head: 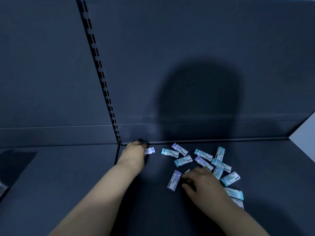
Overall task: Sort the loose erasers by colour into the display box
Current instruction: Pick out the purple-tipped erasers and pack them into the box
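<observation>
Several loose erasers in white sleeves lie scattered on the dark shelf, some with teal ends (pixel 170 152) and some with purple ends (pixel 180 149). My left hand (pixel 134 151) is stretched to the back of the shelf and holds a purple-ended eraser (pixel 150 150) at its fingertips. My right hand (pixel 202 182) lies palm down over the pile, its fingers bent over a partly hidden eraser (pixel 187 171). Just left of its fingers lies a purple-ended eraser (pixel 174 180). No display box is in view.
A dark back panel rises behind the shelf, with a slotted upright rail (pixel 102 79) meeting the shelf near my left hand. A shelf seam (pixel 117 154) runs forward from there. A white wall edge (pixel 305 132) shows at the right. Something pale sits at the far left edge (pixel 2 189).
</observation>
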Available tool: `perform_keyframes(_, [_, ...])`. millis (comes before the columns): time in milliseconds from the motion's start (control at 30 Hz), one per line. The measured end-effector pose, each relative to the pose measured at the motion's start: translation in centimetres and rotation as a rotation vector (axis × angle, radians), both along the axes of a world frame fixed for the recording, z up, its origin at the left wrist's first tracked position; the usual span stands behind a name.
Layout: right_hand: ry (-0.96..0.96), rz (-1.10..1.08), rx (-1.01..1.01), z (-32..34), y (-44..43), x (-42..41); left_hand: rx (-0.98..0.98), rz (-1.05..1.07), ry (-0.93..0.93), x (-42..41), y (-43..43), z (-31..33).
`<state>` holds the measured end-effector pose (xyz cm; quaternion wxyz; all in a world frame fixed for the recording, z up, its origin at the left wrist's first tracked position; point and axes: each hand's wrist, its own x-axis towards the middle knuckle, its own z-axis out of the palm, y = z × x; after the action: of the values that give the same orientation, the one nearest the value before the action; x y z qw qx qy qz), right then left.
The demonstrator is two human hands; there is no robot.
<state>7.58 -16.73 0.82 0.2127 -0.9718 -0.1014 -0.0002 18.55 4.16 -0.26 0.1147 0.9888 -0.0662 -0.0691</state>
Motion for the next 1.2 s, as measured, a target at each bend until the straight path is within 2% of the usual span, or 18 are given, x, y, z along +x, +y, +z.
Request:
perform_keyframes(100, [-0.002, -0.012, 0.010, -0.1, 0.1, 0.1, -0.001, 0.021, 0.019, -0.4, -1.1, 0.7])
perform_keyframes(167, [0.000, -0.016, -0.012, -0.1, 0.2, 0.3, -0.007, 0.026, 0.099, -1.7, -2.0, 1.2])
perform_keyframes(333, [0.059, 0.007, -0.210, 0.1, 1.2, 1.3, 0.024, -0.074, 0.143, -6.5, -2.8, 1.4])
perform_keyframes(467, [0.065, 0.059, -0.212, 0.4, 2.0, 1.3, -0.002, -0.147, 0.250, -8.4, -2.4, 2.0])
perform_keyframes(600, [0.145, 0.130, -0.197, 0.6, 2.5, 0.9, -0.040, -0.285, 0.191, -9.1, -0.6, 2.2])
perform_keyframes(700, [0.170, 0.128, -0.198, 0.6, 3.0, 0.8, -0.045, -0.357, 0.218, -8.4, -0.4, 1.8])
perform_keyframes(800, [0.180, 0.109, -0.156, 0.6, 3.4, 0.6, -0.111, -0.368, 0.197, -7.8, -0.6, 1.6])
perform_keyframes(1033, [0.157, 0.078, -0.159, 0.5, 4.3, -0.5, -0.098, -0.336, 0.102, -9.2, -0.3, 1.5])
perform_keyframes(1200, [0.114, 0.058, -0.145, 0.6, 5.7, -2.4, -0.051, -0.358, -0.033, -10.7, 1.8, 1.9])
